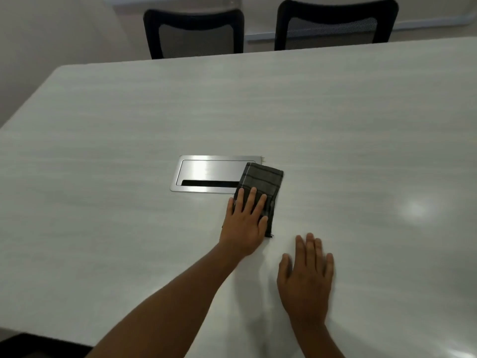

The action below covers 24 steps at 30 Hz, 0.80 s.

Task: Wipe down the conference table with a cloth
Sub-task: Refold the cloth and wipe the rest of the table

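Observation:
A folded dark grey checked cloth [263, 180] lies flat on the white conference table [129, 120], its far left corner overlapping the metal cable box lid. My left hand [245, 223] presses flat on the near part of the cloth, fingers spread and pointing away from me. My right hand [307, 277] rests palm down on the bare tabletop just right of and nearer than the cloth, fingers apart, holding nothing.
A brushed metal cable box lid [209, 174] with a dark slot is set into the table at the centre. Two black mesh-backed chairs [193, 32] [335, 24] stand behind the far edge. The table's left edge runs diagonally at the left.

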Tool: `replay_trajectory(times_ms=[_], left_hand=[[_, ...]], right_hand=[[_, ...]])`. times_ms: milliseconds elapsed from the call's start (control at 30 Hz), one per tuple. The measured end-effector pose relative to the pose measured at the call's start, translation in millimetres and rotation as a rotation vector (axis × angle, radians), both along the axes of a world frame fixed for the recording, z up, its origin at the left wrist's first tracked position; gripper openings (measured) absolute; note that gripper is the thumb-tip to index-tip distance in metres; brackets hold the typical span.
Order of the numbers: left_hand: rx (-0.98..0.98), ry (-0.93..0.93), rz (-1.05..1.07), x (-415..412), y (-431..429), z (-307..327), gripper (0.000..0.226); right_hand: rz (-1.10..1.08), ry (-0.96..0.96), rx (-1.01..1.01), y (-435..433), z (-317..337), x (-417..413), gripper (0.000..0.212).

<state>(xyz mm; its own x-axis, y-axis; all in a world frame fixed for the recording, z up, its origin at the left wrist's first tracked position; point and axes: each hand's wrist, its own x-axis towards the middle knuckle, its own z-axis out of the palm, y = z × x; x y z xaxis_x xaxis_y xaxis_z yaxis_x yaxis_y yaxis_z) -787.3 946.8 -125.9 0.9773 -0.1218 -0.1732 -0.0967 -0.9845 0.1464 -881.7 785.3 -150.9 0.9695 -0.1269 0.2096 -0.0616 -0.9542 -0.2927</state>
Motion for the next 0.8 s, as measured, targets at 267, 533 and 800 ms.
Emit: replay_trajectory(times_ms=[267, 533, 800], left_hand=[[-0.001, -0.023, 0.014, 29, 2, -3, 0.073], [0.004, -0.069, 0.097, 59, -9, -11, 0.06], [-0.031, -0.123, 0.153, -108, 89, -14, 0.058]], right_hand=[[-0.011, 0.017, 0.009, 2, -1, -1, 0.053], [-0.011, -0.019, -0.028, 2, -4, -1, 0.052], [-0.006, -0.031, -0.029, 3, -1, -3, 0.05]])
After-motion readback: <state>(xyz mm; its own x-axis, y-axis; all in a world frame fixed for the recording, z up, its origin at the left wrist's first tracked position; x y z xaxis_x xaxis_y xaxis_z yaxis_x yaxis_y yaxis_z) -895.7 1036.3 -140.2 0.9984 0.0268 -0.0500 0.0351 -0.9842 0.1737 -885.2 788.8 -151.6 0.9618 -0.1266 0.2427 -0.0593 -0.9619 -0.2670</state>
